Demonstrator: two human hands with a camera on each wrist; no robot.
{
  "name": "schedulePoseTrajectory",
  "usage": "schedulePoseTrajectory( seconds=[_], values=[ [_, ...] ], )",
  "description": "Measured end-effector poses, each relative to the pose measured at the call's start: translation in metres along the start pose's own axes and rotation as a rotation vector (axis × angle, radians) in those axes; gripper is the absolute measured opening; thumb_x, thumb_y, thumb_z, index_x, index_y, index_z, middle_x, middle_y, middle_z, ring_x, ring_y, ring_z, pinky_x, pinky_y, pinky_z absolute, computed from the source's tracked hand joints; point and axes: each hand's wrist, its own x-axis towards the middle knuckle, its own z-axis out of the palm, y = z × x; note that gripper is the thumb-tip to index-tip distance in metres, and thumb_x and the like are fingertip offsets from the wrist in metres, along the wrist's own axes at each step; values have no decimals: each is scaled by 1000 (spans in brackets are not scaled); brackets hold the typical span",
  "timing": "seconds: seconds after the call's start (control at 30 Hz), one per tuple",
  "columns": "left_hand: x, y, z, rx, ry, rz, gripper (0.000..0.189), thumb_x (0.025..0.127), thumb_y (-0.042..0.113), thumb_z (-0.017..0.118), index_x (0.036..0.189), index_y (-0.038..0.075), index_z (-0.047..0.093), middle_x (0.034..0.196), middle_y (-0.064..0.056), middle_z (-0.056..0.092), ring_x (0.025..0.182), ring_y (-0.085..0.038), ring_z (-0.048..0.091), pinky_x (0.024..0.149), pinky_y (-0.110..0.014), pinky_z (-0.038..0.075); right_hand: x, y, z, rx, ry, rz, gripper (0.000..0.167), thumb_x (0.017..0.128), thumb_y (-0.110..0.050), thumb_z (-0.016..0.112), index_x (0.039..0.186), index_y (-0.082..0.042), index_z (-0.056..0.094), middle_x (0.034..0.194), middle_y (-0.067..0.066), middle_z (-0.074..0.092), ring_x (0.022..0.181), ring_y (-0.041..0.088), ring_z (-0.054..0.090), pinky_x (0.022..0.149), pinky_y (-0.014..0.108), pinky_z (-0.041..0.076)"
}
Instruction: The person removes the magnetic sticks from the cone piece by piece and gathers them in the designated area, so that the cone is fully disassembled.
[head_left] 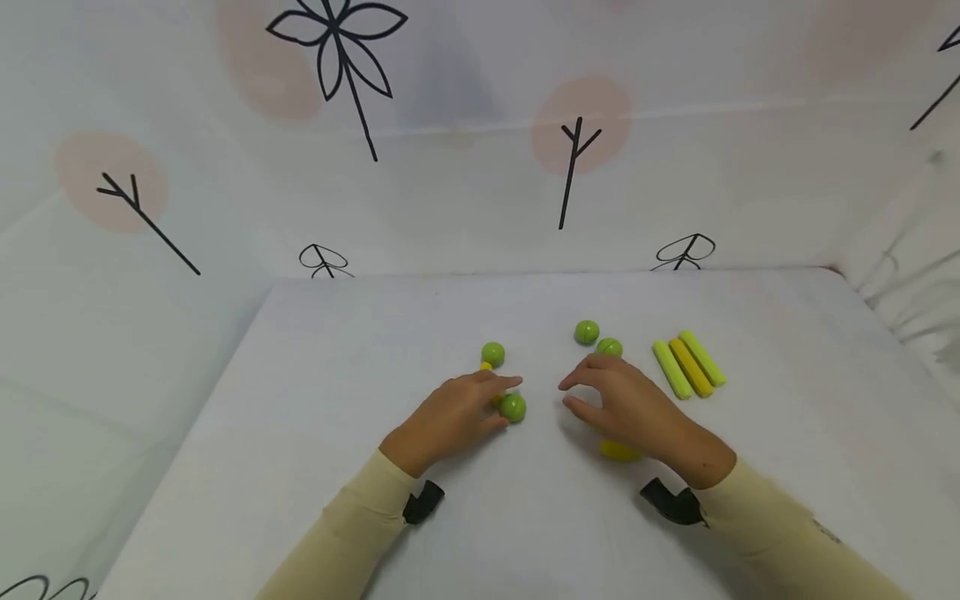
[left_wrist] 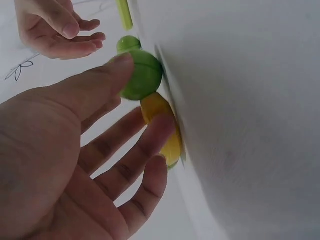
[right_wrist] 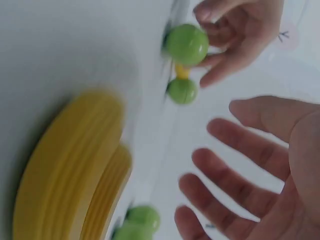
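Note:
My left hand (head_left: 453, 417) reaches over a green ball (head_left: 512, 407) and a yellow curved piece (left_wrist: 173, 142) like a toy banana, beside each other on the table. In the left wrist view its thumb tip overlaps the ball, while the loosely spread fingers lie around the yellow piece. A second green ball (head_left: 492, 354) sits just beyond that hand. Holding nothing, my right hand (head_left: 630, 408) hovers with relaxed, parted fingers. Under its wrist are ridged yellow banana-like pieces (right_wrist: 65, 170), partly hidden in the head view.
Beyond the right hand lie two more green balls, one at the back (head_left: 587, 332) and one at the fingers (head_left: 610, 347). To their right, two lime sticks (head_left: 671, 370) flank a yellow stick (head_left: 691, 367). A white patterned sheet (head_left: 465, 208) rises behind the white table (head_left: 360, 333).

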Motion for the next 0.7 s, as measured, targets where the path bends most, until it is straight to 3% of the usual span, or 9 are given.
schedulePoseTrajectory(
  seconds=[0.17, 0.27, 0.5, 0.7],
  values=[
    [-2, -6, -2, 88, 66, -57, 47, 85, 22, 81, 130, 19, 67, 115, -5, 63, 88, -17, 66, 80, -31, 56, 13, -19, 13, -10, 2, 11, 25, 91, -25, 74, 111, -11, 75, 110, 5, 70, 107, 26, 64, 93, 48, 53],
    [-1, -8, -1, 102, 52, -96, 40, 85, 23, 81, 124, 18, 70, 106, -4, 62, 77, -15, 62, 71, -28, 54, 19, -28, 22, -18, -35, 34, 34, 90, -30, 75, 118, -11, 72, 109, 5, 69, 103, 23, 64, 90, 44, 54],
    [2, -9, 4, 132, -23, -122, 36, 90, 28, 76, 124, 19, 71, 103, -3, 64, 75, -12, 57, 69, -27, 52, 25, -35, 35, -33, -62, 6, 45, 87, -30, 78, 126, -10, 68, 103, 4, 69, 95, 21, 63, 83, 41, 55],
    [2, -11, 5, 45, -30, -87, 27, 91, 24, 75, 117, 17, 73, 98, 1, 64, 77, -11, 54, 72, -25, 49, 25, -35, 42, -14, -96, -16, 37, 87, -27, 78, 119, -11, 71, 98, 0, 66, 89, 18, 59, 80, 38, 52]
  ],
)
